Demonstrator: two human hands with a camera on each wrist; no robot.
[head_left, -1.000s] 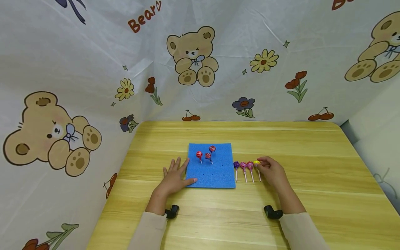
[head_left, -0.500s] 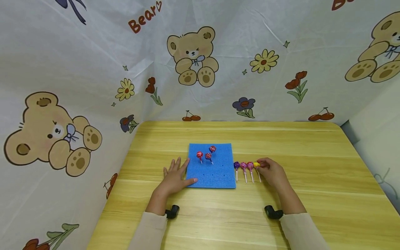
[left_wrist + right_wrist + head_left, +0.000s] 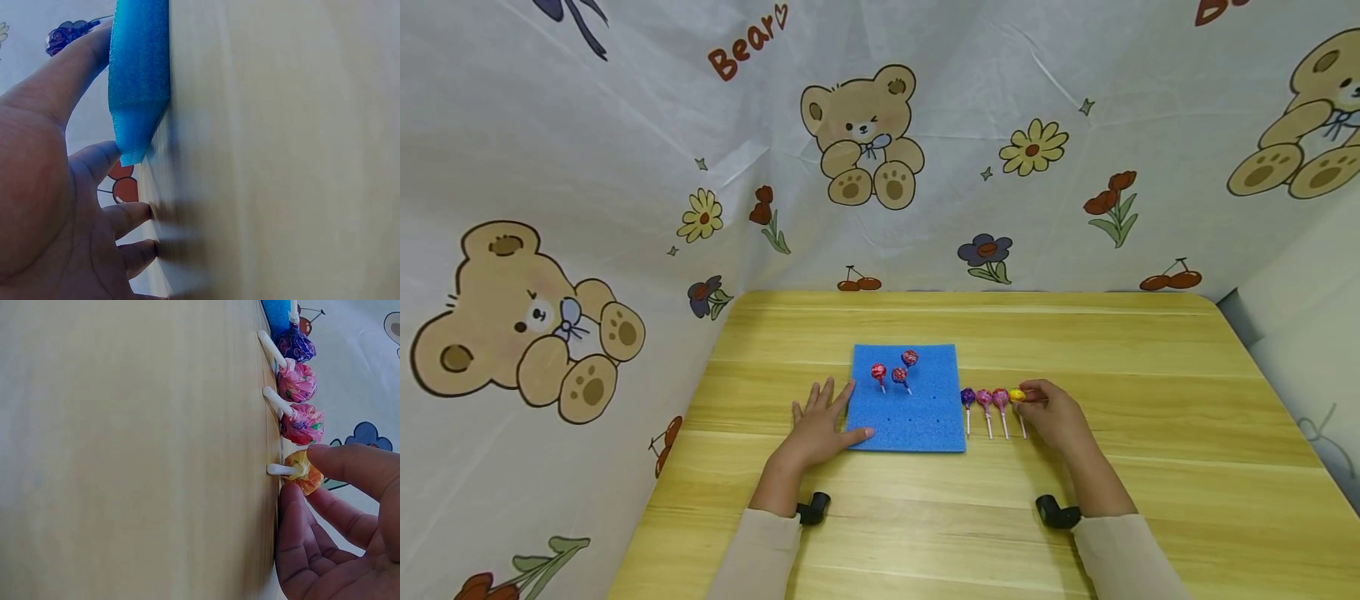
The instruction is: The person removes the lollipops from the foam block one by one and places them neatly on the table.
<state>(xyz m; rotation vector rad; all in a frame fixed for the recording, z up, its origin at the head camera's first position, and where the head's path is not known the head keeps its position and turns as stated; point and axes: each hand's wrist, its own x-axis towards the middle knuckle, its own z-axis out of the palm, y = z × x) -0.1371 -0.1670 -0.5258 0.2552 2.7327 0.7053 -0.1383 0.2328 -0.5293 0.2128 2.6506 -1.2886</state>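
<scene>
My left hand (image 3: 817,429) lies with fingers spread at the left edge of a blue foam sheet (image 3: 925,429), its thumb resting on the near left corner. Three lollipops with red and dark wrappers stand stuck in the foam, among them a bright red lollipop (image 3: 878,372). At the right end of a row lies a yellow lollipop (image 3: 304,472); my right hand (image 3: 1056,415) pinches its wrapped head between thumb and fingers. Its white stick points toward the near side. Beside it lie two pink lollipops, one being the nearer pink lollipop (image 3: 303,424), and a purple lollipop (image 3: 967,397).
Several small holes dot the foam's near and right parts. The row of lollipops lies on the wooden table (image 3: 1112,350) just right of the foam. A white cloth (image 3: 955,200) printed with bears and flowers hangs behind and to the left.
The right hand and the yellow lollipop's head have shifted very slightly toward the near side. My left hand and the foam sheet have stayed in place.
</scene>
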